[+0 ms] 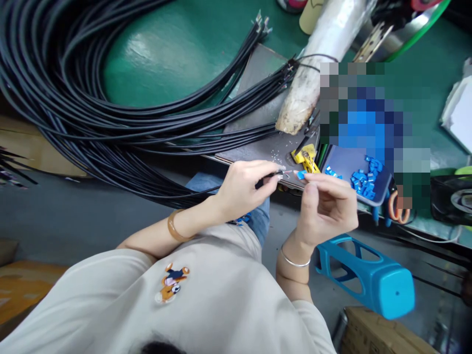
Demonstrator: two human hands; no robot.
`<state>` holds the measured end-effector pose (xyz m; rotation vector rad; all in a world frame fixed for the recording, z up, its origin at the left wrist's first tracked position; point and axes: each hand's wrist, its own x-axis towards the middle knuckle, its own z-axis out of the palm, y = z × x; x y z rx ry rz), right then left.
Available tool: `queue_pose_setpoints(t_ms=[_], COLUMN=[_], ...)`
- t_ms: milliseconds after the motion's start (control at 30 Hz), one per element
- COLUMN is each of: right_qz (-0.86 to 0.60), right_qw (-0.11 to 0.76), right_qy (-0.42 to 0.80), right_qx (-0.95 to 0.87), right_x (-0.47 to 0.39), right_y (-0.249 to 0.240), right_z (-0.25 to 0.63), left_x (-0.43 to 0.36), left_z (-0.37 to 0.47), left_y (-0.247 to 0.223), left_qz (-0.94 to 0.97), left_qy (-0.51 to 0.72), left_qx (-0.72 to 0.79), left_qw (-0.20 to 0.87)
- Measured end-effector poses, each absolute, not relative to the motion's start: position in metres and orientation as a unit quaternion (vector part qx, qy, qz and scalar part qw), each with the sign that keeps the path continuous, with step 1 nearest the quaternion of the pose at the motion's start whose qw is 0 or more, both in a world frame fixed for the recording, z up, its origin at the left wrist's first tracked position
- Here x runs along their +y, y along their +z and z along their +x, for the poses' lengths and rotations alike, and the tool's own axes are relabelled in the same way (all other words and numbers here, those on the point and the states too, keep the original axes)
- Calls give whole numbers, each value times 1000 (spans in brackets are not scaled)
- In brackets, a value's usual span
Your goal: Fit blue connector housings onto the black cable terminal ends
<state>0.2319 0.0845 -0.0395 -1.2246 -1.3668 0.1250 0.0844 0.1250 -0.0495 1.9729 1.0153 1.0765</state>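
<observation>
My left hand (247,189) is closed around the end of a black cable (272,175), with thin stripped wires showing past its fingertips. Facing it, my right hand (328,204) pinches a small blue connector (301,175) between thumb and fingers. A thin reddish wire spans the short gap from cable to connector; whether it sits inside the connector I cannot tell. Just beyond my right fingers lies a yellow tool (306,156). To the right, a shallow tray (337,160) holds several loose blue connectors (365,179).
A thick bundle of black cables (165,113) curves across the green table (147,59) from the left. A wrapped roll (313,73) lies behind the hands. Orange-handled scissors (398,209) hang by the table edge. Below stands a blue plastic stool (396,290) near a cardboard box (376,329).
</observation>
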Motion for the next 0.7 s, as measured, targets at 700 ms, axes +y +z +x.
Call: queue_pose_setpoints(t_ms=[700], right_qz=[-535], right_qw=[613], right_qy=[62], right_qx=[-578], right_x=[85], right_y=[-36], right_z=[233], left_x=[142], left_z=[63], left_y=[-41], left_qz=[461], left_qy=[330], left_qx=[287], left_qw=[772])
